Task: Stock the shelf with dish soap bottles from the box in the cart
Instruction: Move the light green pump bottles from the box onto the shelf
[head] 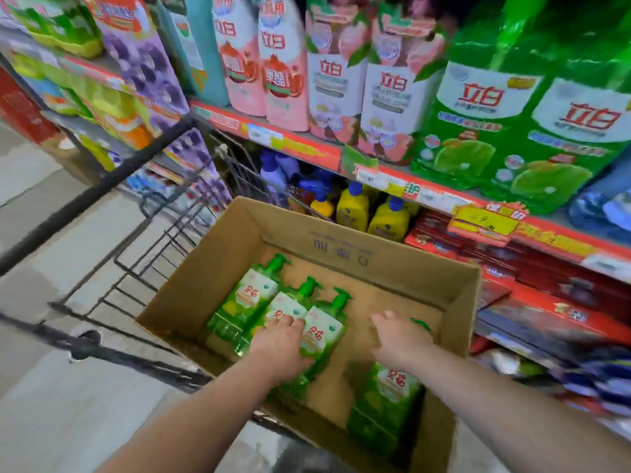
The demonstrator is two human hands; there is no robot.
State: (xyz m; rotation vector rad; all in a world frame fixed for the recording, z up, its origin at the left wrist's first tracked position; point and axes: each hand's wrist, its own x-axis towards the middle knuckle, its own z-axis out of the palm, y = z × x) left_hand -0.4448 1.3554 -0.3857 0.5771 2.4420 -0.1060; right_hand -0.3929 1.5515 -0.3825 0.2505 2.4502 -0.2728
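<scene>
The left hand point(280, 343) lies on the row of dish soap bottles at the left side of the box point(392, 264). Its fingers point(288, 321) bend down over the label of the 2nd bottle point(285, 307), and its thumb lies against the 3rd bottle point(324, 331). Whether the hand has closed round a bottle or only rests on it, I cannot tell.

The right hand point(397, 339) is over the right half of the box, palm down, with its fingers point(386, 317) loosely spread and only slightly bent. It covers the neck of the 4th bottle point(389, 397), whose green pump shows just past the hand. The fingers hold nothing that can be seen, and motion blur hides whether the palm touches the bottle.

There are 4 green pump bottles in the box. 3 lie side by side at its left, pumps toward the far wall, the 1st bottle point(254, 293) outermost. The 4th lies apart from them, at the near right corner.

The box sits in the wire cart point(153, 240). Beyond the far wall of the box runs the shelf point(307, 151) with its red edge strip. Under that shelf stand 3 yellow bottles point(353, 208) with blue caps. On it, above the right side of the box, stand 2 large green pouches point(478, 131).
</scene>
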